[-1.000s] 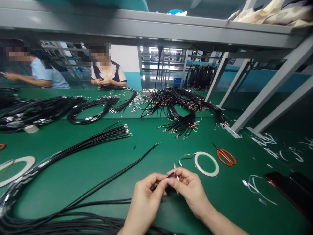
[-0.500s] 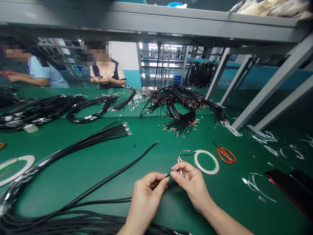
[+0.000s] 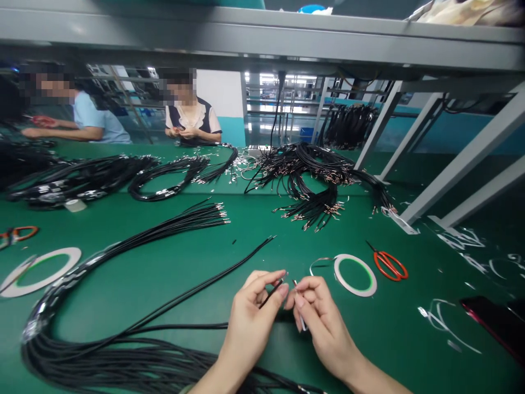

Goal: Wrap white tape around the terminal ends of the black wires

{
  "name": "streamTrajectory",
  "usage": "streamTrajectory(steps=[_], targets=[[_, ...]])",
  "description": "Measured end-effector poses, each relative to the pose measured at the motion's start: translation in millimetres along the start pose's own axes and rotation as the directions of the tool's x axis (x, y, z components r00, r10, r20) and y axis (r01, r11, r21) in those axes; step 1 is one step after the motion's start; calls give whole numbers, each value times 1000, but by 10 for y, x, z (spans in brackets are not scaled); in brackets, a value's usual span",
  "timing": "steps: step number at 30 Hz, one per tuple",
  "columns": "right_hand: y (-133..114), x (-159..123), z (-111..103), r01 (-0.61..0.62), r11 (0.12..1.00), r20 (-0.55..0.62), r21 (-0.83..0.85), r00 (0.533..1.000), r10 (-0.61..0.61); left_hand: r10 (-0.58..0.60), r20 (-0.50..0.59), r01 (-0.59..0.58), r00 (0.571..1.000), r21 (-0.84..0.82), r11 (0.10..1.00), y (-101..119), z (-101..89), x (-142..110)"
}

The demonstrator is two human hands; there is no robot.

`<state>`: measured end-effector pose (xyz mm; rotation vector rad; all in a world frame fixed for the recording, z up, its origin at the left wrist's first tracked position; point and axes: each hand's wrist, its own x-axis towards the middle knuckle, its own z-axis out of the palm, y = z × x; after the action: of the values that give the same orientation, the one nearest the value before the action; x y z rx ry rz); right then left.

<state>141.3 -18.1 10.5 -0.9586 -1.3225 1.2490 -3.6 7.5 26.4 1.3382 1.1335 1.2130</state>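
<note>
Near the front middle, my left hand [image 3: 253,309] pinches a black cable [image 3: 271,294] close to its tip between thumb and fingers. Just to its right, my right hand [image 3: 324,323] is closed on a thin tape strip [image 3: 303,324], white below and coppery at its upper end. A small gap separates the cable tip from the strip. Two more black cables [image 3: 213,287] lie side by side behind my left hand. A large bundle of black cables [image 3: 135,364] curves round on the left and passes beneath my left wrist.
A tape roll [image 3: 372,285] and orange-handled scissors [image 3: 391,266] lie to the right. Another tape roll [image 3: 73,257] is at far left. Cable coils [image 3: 311,164] pile up at the back. Metal legs [image 3: 455,164] hold a shelf [image 3: 262,38] overhead. Two people sit opposite.
My hands have moved apart slightly, and the cable tip has come away from my right fingers. The view has shifted a little to the left.
</note>
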Motion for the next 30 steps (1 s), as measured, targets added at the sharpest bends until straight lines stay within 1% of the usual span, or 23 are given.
streamTrajectory(steps=[5, 7, 11, 14, 17, 19, 22, 26, 28, 30], targets=[[-108, -5, 42, -63, 998, 63, 22, 996, 62, 24, 23, -22, 999, -95, 995, 1, 26, -4], [-113, -4, 32, -76, 997, 85, 13, 994, 75, 38, 25, -35, 999, -104, 994, 2, 26, -5], [-58, 10, 6, -87, 996, 93, -1, 992, 86, 48, 35, -47, 998, -39, 998, 9, 15, -1], [-34, 36, 1, -125, 991, 65, 55, 990, 122, 59, 27, -59, 998, -1, 998, -4, 13, 8], [-24, 69, -6, -164, 982, 49, 95, 986, 160, 48, 9, -48, 999, 40, 998, -36, 14, 14], [-8, 91, -17, -182, 979, 14, 94, 983, 182, 26, -11, -25, 1000, 96, 995, -57, 12, 12], [23, 122, -43, -187, 979, -106, 85, 975, 196, 4, -30, 1, 1000, 158, 987, -60, 6, -3], [11, 141, -65, -158, 985, -263, 76, 949, 172, 95, 20, -96, 995, 157, 983, -29, 5, -20], [-17, 136, -61, -124, 988, -302, 88, 942, 145, 124, 38, -128, 992, 133, 983, -23, 11, -23], [-40, 125, -48, -87, 990, -323, 115, 939, 120, 122, 42, -126, 992, 116, 985, -31, 19, -28]])
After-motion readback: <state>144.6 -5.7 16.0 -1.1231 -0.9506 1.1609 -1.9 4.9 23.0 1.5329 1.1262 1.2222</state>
